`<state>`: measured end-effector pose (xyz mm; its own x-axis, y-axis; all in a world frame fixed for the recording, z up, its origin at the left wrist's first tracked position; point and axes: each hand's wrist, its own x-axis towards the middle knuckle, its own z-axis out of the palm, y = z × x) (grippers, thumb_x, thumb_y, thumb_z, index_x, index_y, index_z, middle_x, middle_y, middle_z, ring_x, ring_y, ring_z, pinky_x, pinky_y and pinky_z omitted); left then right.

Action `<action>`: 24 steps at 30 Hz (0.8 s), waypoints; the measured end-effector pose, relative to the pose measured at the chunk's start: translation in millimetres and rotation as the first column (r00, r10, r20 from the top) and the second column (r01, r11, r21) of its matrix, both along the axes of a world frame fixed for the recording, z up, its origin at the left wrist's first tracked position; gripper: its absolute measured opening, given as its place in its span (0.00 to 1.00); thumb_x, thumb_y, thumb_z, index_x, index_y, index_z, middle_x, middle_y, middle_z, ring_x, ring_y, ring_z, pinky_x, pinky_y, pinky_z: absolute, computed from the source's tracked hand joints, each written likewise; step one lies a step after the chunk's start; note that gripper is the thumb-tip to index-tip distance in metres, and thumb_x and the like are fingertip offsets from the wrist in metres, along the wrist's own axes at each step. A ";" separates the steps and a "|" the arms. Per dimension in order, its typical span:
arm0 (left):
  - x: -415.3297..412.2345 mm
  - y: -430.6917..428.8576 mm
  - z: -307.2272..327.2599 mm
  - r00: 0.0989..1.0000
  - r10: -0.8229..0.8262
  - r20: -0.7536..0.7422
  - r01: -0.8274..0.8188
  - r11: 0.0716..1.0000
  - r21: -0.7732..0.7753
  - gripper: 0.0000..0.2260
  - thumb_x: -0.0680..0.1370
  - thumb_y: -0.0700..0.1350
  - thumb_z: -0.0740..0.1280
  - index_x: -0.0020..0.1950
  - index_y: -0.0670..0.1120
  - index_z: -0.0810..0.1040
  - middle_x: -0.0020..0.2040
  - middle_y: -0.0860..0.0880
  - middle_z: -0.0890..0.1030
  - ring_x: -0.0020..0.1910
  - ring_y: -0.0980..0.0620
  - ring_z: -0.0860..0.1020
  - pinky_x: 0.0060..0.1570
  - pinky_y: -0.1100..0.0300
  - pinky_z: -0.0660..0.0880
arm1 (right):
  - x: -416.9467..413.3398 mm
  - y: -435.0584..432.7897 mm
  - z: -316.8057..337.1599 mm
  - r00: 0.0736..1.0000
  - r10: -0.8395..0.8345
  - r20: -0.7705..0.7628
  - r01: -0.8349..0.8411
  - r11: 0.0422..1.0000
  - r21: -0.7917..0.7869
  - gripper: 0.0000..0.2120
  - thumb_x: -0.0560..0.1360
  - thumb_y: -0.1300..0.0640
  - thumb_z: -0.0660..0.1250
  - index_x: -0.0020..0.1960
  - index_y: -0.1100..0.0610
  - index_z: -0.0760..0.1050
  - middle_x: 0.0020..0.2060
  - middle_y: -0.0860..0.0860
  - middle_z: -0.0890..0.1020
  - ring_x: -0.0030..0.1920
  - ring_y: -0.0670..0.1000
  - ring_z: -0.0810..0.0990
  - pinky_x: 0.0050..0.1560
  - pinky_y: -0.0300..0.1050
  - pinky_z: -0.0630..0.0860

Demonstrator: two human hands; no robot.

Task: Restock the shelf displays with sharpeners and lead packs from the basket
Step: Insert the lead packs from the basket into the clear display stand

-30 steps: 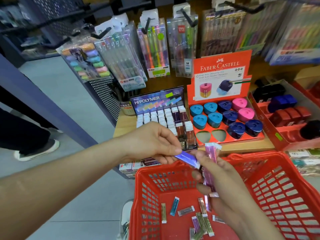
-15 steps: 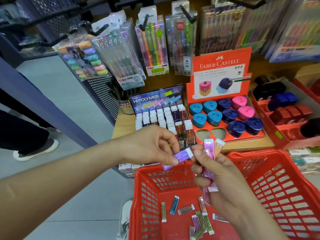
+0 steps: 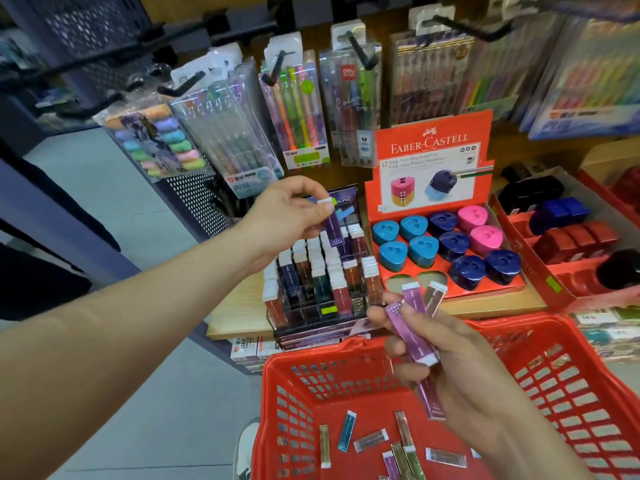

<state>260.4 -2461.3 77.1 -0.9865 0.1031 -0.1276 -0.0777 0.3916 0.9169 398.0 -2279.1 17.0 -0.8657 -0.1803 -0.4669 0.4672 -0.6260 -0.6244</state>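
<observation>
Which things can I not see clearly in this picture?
- Purple lead pack, head view: upper end covered by the left hand.
- Lead packs in the right hand: count unclear, they overlap.
- Basket: cut off by the bottom edge.
- Small print on the Faber-Castell card: blurred.

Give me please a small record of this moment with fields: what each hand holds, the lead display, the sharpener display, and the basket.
left hand: pinches one purple lead pack by its white cap, above the lead display
right hand: holds several purple lead packs fanned, above the basket
lead display: clear rack with packs standing upright
sharpener display: red tray; blue, navy and pink sharpeners; two front slots empty
basket: red, loose lead packs on its floor
</observation>
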 end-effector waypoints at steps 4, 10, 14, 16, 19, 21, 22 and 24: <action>-15.9 9.7 -12.0 0.997 0.028 -0.065 -0.033 0.997 -0.076 0.04 0.74 0.37 0.72 0.43 0.45 0.78 0.37 0.46 0.79 0.36 0.53 0.78 0.40 0.61 0.79 | -12.0 7.9 1.1 0.998 0.032 -0.047 -0.027 0.993 0.112 0.16 0.71 0.58 0.67 0.56 0.63 0.79 0.49 0.61 0.85 0.29 0.48 0.74 0.21 0.36 0.64; -26.2 16.4 -39.5 0.988 -0.004 -0.157 -0.049 0.942 -0.332 0.04 0.74 0.41 0.72 0.41 0.46 0.79 0.39 0.43 0.82 0.38 0.46 0.82 0.45 0.53 0.80 | -17.3 21.8 -9.1 0.999 0.035 -0.025 -0.034 0.999 0.027 0.13 0.70 0.64 0.66 0.54 0.64 0.82 0.45 0.60 0.83 0.34 0.49 0.74 0.22 0.36 0.66; -29.0 16.5 -47.6 0.979 -0.021 -0.204 -0.068 0.905 -0.421 0.03 0.74 0.43 0.72 0.43 0.46 0.80 0.37 0.48 0.81 0.38 0.51 0.80 0.41 0.60 0.78 | -16.2 25.1 -16.3 0.999 0.032 -0.002 -0.032 0.999 -0.028 0.16 0.67 0.68 0.65 0.53 0.65 0.82 0.42 0.60 0.80 0.34 0.49 0.77 0.25 0.36 0.69; -30.3 17.7 -48.0 0.975 -0.026 -0.221 -0.074 0.900 -0.430 0.03 0.74 0.43 0.73 0.43 0.46 0.80 0.36 0.51 0.79 0.36 0.55 0.77 0.39 0.63 0.75 | -15.2 26.1 -16.2 0.999 0.041 -0.002 -0.041 0.999 -0.014 0.16 0.68 0.67 0.65 0.55 0.64 0.82 0.43 0.60 0.82 0.34 0.50 0.80 0.25 0.36 0.70; -32.0 20.9 -49.1 0.978 -0.023 -0.208 -0.067 0.908 -0.413 0.03 0.74 0.44 0.73 0.43 0.47 0.81 0.35 0.52 0.78 0.34 0.55 0.76 0.39 0.62 0.75 | -13.9 26.6 -13.5 0.999 0.039 0.013 -0.039 0.999 0.011 0.18 0.69 0.62 0.67 0.58 0.67 0.78 0.47 0.62 0.84 0.31 0.50 0.80 0.21 0.35 0.67; -33.2 23.3 -49.2 0.978 -0.029 -0.208 -0.064 0.904 -0.423 0.03 0.73 0.44 0.73 0.42 0.48 0.81 0.35 0.52 0.79 0.34 0.56 0.76 0.37 0.63 0.76 | -12.5 26.7 -11.7 0.999 0.039 0.006 -0.039 0.998 0.057 0.21 0.69 0.59 0.67 0.59 0.69 0.75 0.49 0.63 0.84 0.28 0.48 0.78 0.20 0.35 0.64; -33.7 24.4 -48.8 0.976 -0.037 -0.213 -0.061 0.900 -0.432 0.03 0.73 0.44 0.74 0.42 0.48 0.81 0.35 0.53 0.79 0.34 0.56 0.77 0.36 0.64 0.76 | -12.0 26.7 -10.8 0.999 0.038 -0.001 -0.037 0.996 0.081 0.21 0.69 0.58 0.67 0.59 0.68 0.75 0.49 0.62 0.85 0.27 0.48 0.77 0.20 0.35 0.63; -34.0 25.9 -47.1 0.974 -0.047 -0.223 -0.062 0.887 -0.457 0.03 0.73 0.44 0.74 0.42 0.49 0.81 0.35 0.53 0.79 0.34 0.57 0.76 0.35 0.67 0.73 | -10.9 26.7 -9.7 0.999 0.036 -0.020 -0.033 0.992 0.118 0.20 0.70 0.55 0.66 0.58 0.66 0.76 0.49 0.61 0.85 0.26 0.47 0.75 0.20 0.35 0.62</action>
